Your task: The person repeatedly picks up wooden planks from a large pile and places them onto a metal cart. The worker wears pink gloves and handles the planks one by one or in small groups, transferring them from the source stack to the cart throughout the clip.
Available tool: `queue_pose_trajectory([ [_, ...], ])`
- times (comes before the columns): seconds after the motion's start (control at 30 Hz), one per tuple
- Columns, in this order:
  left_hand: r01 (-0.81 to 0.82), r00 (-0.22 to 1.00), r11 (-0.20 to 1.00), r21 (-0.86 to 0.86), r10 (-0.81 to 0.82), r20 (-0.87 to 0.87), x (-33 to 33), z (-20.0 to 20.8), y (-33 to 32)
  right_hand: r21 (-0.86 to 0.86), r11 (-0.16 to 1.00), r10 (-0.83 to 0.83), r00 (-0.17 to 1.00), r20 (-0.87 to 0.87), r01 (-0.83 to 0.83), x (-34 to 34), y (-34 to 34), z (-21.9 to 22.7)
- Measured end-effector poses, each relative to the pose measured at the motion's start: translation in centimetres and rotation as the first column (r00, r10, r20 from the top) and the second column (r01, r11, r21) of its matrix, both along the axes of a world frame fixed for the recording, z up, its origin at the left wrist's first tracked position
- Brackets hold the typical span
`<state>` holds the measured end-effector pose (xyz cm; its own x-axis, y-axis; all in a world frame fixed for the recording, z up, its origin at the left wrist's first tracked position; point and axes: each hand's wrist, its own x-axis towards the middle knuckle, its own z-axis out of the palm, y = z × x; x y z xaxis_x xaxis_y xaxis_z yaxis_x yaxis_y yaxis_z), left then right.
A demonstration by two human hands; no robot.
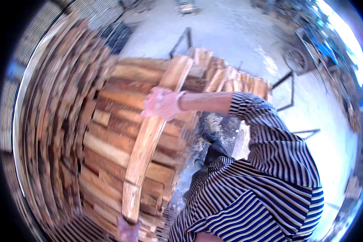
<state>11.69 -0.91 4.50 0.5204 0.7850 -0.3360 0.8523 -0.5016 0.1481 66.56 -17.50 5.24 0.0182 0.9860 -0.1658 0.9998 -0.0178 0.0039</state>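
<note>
A long, pale wooden plank (146, 142) lies slantwise over a stack of boards (109, 137). My right hand (161, 104), in a pinkish knit glove, is wrapped across the plank in its upper part. At the lower end of the plank is my left hand (128, 230), gloved the same way and closed around that end; its fingers are blurred. A dark line crosses the plank near the lower end, and I cannot tell whether it is a joint. The boards beneath are brown and orange, laid side by side.
A tall pile of rough-edged boards (56, 133) rises along the left. More short timber (234, 78) sticks out at the far side of the stack. Dark metal frames (287, 90) stand on the pale concrete floor (230, 36). A wheeled cart (298, 58) is at far right.
</note>
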Motion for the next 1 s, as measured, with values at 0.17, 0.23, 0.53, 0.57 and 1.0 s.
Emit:
queue_pose_trajectory([
  [0.17,0.084,0.990,0.970,-0.229,-0.055,0.128,7.3,-6.4,-2.0,0.251,0.965,-0.038,0.989,-0.144,0.074,1.1,2.0,-11.6],
  [0.23,0.102,0.989,0.933,-0.344,-0.058,0.137,11.7,-9.9,-5.6,0.170,0.982,-0.073,0.996,-0.058,0.082,0.1,2.2,-9.8],
  [0.53,0.063,0.997,0.644,-0.762,-0.015,0.070,34.1,-21.0,-21.8,0.664,0.586,-0.098,0.854,-0.511,0.464,4.2,-14.1,-9.0],
  [0.57,0.014,0.999,0.626,-0.780,0.032,0.043,35.9,-22.0,-23.4,0.603,0.600,-0.039,0.773,-0.633,0.525,6.0,-17.1,-9.7],
  [1.0,-0.232,0.925,0.613,-0.755,0.379,0.023,62.2,-33.8,-36.8,-0.463,0.236,-0.726,-0.161,-0.668,0.855,28.0,-45.4,-32.5],
])
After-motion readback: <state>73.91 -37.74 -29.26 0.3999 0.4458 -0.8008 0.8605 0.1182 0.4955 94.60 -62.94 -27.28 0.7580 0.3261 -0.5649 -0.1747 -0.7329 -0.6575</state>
